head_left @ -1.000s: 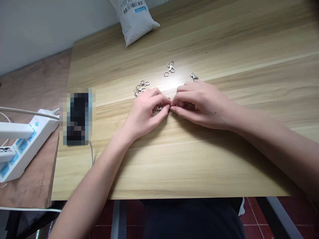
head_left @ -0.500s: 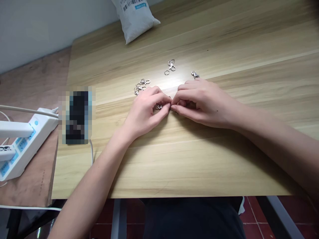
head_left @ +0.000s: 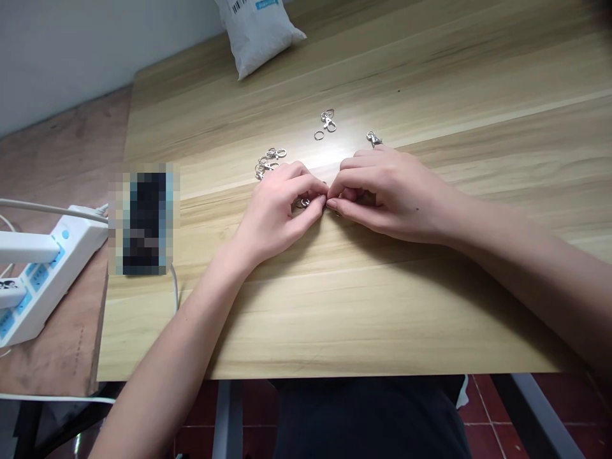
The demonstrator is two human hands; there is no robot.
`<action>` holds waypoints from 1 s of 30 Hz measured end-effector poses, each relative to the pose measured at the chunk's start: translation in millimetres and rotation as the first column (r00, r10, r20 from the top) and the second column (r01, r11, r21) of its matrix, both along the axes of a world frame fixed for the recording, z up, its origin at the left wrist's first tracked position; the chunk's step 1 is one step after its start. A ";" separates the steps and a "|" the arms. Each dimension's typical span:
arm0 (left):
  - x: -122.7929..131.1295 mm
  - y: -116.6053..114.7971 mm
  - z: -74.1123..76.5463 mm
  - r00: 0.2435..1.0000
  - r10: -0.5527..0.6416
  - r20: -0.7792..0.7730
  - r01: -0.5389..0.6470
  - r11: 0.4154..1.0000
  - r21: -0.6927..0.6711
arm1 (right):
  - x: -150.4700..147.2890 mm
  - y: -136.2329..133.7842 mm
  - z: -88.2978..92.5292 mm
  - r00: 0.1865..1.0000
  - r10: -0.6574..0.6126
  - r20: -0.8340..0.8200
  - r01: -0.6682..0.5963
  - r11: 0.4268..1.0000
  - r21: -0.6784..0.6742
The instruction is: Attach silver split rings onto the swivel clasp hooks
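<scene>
My left hand [head_left: 280, 207] and my right hand [head_left: 387, 191] meet at the fingertips just above the table, both pinched closed. Small silvery metal rings [head_left: 304, 203] show under the left hand, between thumb and palm. Tiny bits of metal peek out around the touching fingertips, but the fingers hide most of what they grip. A lobster-clasp keychain hook [head_left: 373, 138] lies just beyond my right knuckles. Past my left knuckles sit several more clasps [head_left: 268, 166] with rings. Farther back are a clasp with a ring [head_left: 328, 121] and a loose split ring [head_left: 319, 136].
A white plastic mailing bag [head_left: 262, 38] rests at the table's back edge. On the left are a blurred-out phone-like device [head_left: 146, 223] with a cable [head_left: 174, 290] and a white power strip [head_left: 52, 274] with plugs. The wooden table's front edge [head_left: 335, 375] is near my body.
The view has shifted slightly, so the table things sit a little higher and further left. Both hands keep the same pinch, fingertips together.
</scene>
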State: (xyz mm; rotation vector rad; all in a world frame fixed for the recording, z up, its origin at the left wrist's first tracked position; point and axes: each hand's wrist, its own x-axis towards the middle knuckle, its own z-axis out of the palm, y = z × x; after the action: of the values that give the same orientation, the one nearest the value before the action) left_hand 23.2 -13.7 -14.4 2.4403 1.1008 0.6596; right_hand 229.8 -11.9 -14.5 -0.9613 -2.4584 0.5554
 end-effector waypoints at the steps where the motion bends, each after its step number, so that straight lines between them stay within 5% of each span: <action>1: 0.0 0.0 0.0 1.000 0.000 0.000 0.000 1.000 -0.002 | -0.1 -0.2 0.5 1.000 -0.002 0.001 0.002 1.000 -0.005; 30: 0.4 -0.2 0.3 0.999 0.022 -0.025 -0.022 1.000 -0.014 | 0.2 0.0 1.8 1.000 0.004 0.005 -0.004 1.000 -0.004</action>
State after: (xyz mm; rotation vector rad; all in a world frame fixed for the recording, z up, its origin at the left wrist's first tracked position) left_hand 23.6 -13.9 -14.1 2.4339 1.1395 0.6269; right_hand 230.0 -11.9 -12.7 -0.9600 -2.4651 0.5601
